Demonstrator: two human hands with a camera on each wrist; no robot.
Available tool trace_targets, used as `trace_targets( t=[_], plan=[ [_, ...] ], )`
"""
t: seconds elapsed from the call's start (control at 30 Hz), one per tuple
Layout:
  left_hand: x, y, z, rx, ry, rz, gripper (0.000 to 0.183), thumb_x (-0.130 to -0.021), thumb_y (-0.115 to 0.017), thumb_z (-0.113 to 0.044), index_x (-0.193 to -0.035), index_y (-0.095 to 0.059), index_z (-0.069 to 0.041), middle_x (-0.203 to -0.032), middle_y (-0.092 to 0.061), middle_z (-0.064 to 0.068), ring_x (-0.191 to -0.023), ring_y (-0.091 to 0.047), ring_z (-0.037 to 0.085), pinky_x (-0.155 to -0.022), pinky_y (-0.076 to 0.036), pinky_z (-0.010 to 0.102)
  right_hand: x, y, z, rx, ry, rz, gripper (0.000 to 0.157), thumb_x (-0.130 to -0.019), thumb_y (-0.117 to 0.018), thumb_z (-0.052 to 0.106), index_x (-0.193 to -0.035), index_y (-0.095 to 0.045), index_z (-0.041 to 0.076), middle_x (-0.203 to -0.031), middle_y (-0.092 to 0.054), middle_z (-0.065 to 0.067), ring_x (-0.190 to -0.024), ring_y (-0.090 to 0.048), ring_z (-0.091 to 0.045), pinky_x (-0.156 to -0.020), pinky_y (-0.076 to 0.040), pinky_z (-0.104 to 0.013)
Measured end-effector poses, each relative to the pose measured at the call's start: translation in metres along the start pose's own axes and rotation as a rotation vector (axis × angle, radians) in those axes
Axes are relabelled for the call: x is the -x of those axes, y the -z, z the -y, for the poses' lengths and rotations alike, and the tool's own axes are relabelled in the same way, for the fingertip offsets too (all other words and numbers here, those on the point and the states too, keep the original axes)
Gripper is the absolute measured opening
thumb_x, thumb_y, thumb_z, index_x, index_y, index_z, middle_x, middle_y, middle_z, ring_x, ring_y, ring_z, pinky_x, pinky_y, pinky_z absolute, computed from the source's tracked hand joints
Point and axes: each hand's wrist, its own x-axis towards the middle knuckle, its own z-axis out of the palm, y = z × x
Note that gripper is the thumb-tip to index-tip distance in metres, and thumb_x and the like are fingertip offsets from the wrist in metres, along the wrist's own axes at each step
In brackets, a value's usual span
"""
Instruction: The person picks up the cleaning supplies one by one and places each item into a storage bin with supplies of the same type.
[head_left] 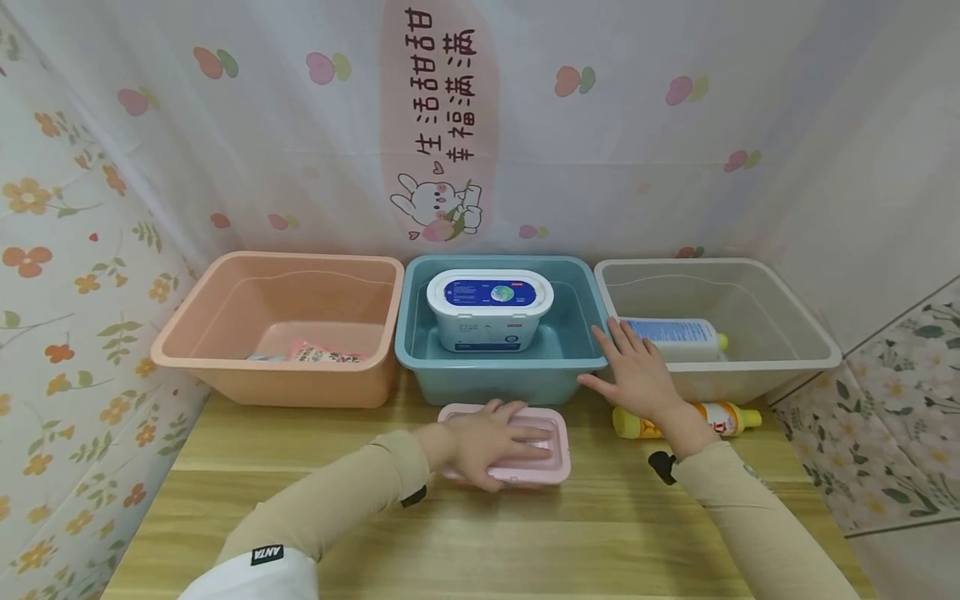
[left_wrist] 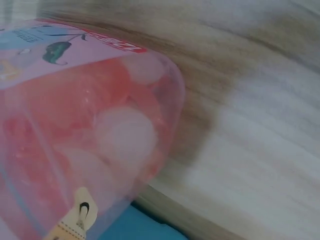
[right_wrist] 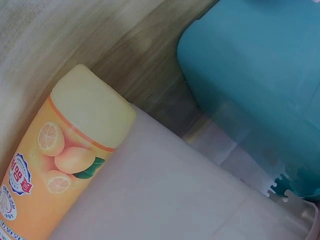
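Head: the pink container (head_left: 558,437) lies just in front of the teal tub (head_left: 510,385), long axis along it; the left hand (head_left: 495,442), nearer of 2, rests on top, fingers apart; the right hand (head_left: 637,373) spreads by the tub's right rim. Left wrist: probably the container's side. Right wrist: fingers unseen.

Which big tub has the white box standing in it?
The blue tub in the middle. It holds the white box, while the peach tub has a pink packet in it and the pale grey tub has a bottle lying down.
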Motion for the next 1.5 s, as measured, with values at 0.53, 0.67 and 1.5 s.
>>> trace_targets(
  t=[0.53, 0.67, 1.5],
  plan=[
    [0.021, 0.023, -0.006, -0.033, 0.005, -0.016, 0.076, -0.078, -0.057, -0.049, -0.146, -0.023, -0.040, -0.156, -0.021, -0.011, -0.140, -0.022, 0.037, -0.109, -0.028, 0.055, 0.001, 0.002, 0.002, 0.000, -0.002, 0.007, 0.086, -0.085, -0.050, 0.061, -0.147, -0.025, 0.009, -0.153, -0.019, -0.023, -0.140, -0.020, -0.043, -0.107, -0.024, -0.064],
    [0.027, 0.030, -0.004, -0.021, 0.008, -0.010, 0.075, -0.078, -0.057, -0.049, -0.145, -0.025, -0.039, -0.155, -0.023, -0.010, -0.140, -0.023, 0.036, -0.110, -0.027, 0.054, 0.001, 0.003, 0.003, -0.004, 0.000, 0.003, 0.085, -0.084, -0.051, 0.060, -0.147, -0.025, 0.008, -0.153, -0.020, -0.023, -0.140, -0.020, -0.043, -0.106, -0.024, -0.064],
    [0.047, 0.067, -0.012, -0.039, 0.010, -0.034, 0.074, -0.077, -0.058, -0.050, -0.144, -0.028, -0.039, -0.153, -0.028, -0.010, -0.140, -0.022, 0.035, -0.111, -0.026, 0.052, 0.000, 0.003, 0.004, -0.017, -0.003, 0.026, 0.086, -0.085, -0.051, 0.061, -0.147, -0.024, 0.009, -0.153, -0.018, -0.024, -0.140, -0.018, -0.043, -0.107, -0.022, -0.065]
  ],
)
